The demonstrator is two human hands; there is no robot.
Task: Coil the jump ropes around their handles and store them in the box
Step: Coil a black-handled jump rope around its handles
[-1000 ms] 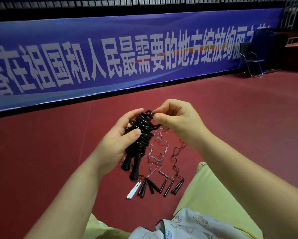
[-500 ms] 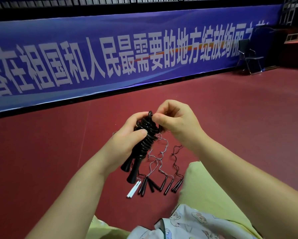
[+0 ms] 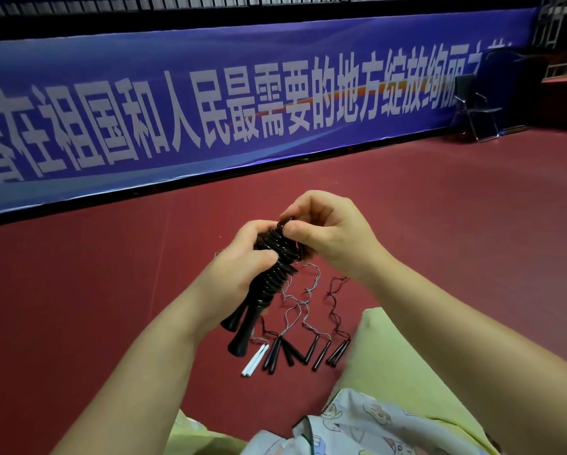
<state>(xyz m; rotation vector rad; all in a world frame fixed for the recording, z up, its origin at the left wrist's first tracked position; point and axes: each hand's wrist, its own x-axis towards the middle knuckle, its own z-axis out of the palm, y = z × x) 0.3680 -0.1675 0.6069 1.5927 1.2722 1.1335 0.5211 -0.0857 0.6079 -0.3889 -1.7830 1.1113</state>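
Black coiled jump rope [image 3: 277, 267] gripped in left hand [image 3: 239, 267], top end pinched by right hand [image 3: 328, 234].

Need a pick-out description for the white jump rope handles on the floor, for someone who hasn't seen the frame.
Start at the red floor in front of the blue banner, then drop to the row of jump rope handles lying just beyond the person's knee. The white handles are the pair at the left end of that row, side by side. Every other handle there is black.
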